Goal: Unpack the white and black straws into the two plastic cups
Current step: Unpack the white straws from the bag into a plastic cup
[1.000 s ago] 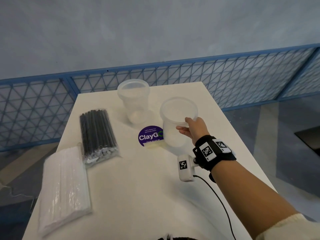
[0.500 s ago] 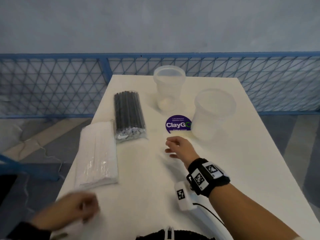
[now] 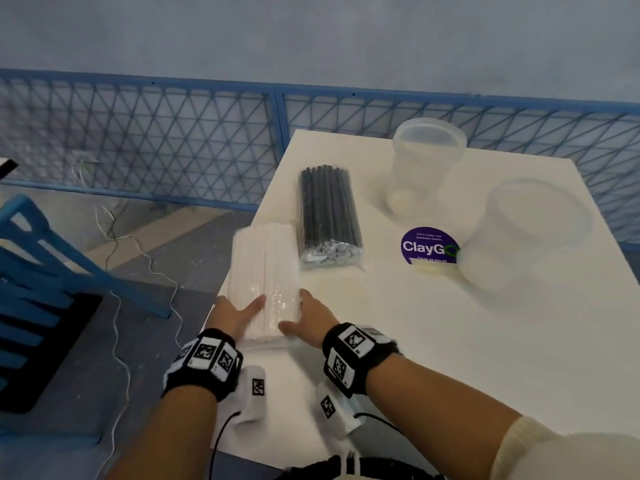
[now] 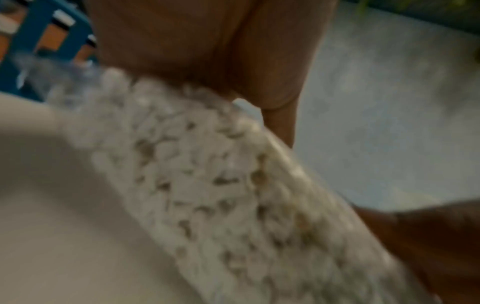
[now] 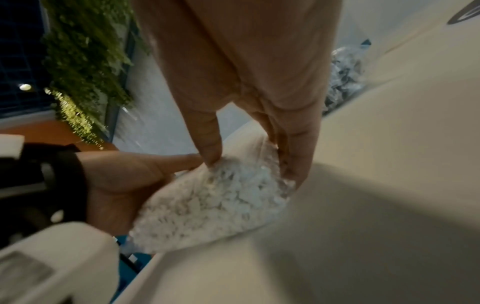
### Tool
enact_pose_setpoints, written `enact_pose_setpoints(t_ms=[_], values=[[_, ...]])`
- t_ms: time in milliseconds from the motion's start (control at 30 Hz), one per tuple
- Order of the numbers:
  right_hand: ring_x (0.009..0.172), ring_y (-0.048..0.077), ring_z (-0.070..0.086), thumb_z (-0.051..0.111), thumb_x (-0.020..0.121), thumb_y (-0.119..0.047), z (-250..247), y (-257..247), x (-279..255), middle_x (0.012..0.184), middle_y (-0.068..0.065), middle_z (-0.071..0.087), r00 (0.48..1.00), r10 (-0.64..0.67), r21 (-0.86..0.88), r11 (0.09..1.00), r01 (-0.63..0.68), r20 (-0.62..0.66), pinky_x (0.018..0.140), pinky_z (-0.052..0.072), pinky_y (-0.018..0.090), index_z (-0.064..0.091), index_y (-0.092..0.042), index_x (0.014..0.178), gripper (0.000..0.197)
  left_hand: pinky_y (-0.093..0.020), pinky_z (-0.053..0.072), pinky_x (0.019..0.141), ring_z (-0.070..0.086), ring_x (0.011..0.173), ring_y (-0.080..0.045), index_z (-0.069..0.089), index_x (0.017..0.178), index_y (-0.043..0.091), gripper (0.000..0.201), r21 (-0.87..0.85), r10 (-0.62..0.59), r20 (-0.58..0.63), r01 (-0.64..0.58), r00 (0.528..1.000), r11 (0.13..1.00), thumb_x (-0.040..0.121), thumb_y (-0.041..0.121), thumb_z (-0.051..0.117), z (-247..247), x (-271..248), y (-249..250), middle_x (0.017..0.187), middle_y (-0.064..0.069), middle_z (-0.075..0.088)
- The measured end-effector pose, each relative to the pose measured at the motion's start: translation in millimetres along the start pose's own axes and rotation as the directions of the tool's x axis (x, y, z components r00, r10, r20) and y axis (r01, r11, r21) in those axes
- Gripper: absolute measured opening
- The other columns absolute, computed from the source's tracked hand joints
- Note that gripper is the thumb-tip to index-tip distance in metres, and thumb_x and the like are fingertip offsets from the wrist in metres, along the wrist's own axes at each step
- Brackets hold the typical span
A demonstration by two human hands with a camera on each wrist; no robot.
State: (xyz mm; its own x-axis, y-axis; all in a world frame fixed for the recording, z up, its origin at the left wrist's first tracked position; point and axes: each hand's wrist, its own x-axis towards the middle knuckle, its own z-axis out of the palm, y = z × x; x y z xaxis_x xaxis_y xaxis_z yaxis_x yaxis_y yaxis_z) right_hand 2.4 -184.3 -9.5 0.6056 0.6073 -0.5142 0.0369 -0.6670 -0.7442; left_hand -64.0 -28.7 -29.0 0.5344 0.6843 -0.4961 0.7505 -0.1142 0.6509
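A clear bag of white straws [image 3: 265, 271] lies along the left edge of the white table [image 3: 450, 358]. My left hand [image 3: 242, 311] grips its near left corner, thumb on top. At its near right corner my right hand [image 3: 304, 317] pinches it between thumb and fingers. In the right wrist view the right hand [image 5: 249, 164] clamps the bag's straw ends [image 5: 215, 201], with the left hand [image 5: 124, 176] beside it. The left wrist view shows the same straw ends [image 4: 221, 185], blurred. A bag of black straws [image 3: 329, 213] lies just beyond. Two empty plastic cups [image 3: 427, 164] [image 3: 526, 233] stand upright at the far right.
A purple ClayGo sticker [image 3: 429, 245] is stuck to the table between the cups. A blue mesh fence [image 3: 173, 143] runs behind the table. A blue frame [image 3: 34, 271] and loose cables [image 3: 114, 306] are on the floor to the left.
My right hand let go of the nearer cup and came back left to the white straw bag. My left hand came into view, and both hands now hold the bag's near end.
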Motion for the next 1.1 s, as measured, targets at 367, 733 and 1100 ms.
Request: enact_pose_setpoints(t_ms=[367, 733, 1100], values=[[0.108, 0.013, 0.052, 0.059, 0.089, -0.022, -24, -6, -28, 0.128, -0.001, 0.052, 0.967, -0.248, 0.252, 0.933, 0.255, -0.058, 0.087, 0.045, 0.019, 0.019, -0.024, 0.144, 0.068, -0.042, 0.046, 0.092, 0.055, 0.106, -0.025, 0.040, 0.122, 0.012, 0.066, -0.403, 0.321, -0.056, -0.316, 0.945, 0.859, 0.069, 0.007, 0.079, -18, -64, 31, 0.116, -0.005, 0.055], [0.110, 0.023, 0.061, 0.076, 0.066, -0.038, -125, -2, -84, 0.122, 0.016, 0.060, 0.888, -0.153, 0.641, 0.641, 0.423, -0.433, 0.092, 0.053, 0.038, 0.041, -0.009, 0.129, 0.078, -0.012, 0.040, 0.079, 0.055, 0.115, -0.025, 0.026, 0.140, 0.012, 0.081, 0.032, 0.769, 0.142, -0.779, 0.623, 0.626, 0.073, 0.007, 0.072, 77, -131, 122, 0.132, -0.009, 0.052], [0.096, 0.031, 0.063, 0.055, 0.062, -0.016, -187, 76, -149, 0.102, 0.015, 0.067, 0.810, 0.062, 0.697, 0.550, 0.460, -0.584, 0.080, 0.051, 0.037, 0.058, -0.002, 0.112, 0.052, -0.021, 0.031, 0.101, 0.035, 0.127, -0.012, 0.010, 0.134, 0.012, 0.098, -0.157, 0.818, 0.383, -0.843, 0.428, 0.515, 0.068, 0.032, 0.079, 131, -154, 194, 0.133, 0.009, 0.023]])
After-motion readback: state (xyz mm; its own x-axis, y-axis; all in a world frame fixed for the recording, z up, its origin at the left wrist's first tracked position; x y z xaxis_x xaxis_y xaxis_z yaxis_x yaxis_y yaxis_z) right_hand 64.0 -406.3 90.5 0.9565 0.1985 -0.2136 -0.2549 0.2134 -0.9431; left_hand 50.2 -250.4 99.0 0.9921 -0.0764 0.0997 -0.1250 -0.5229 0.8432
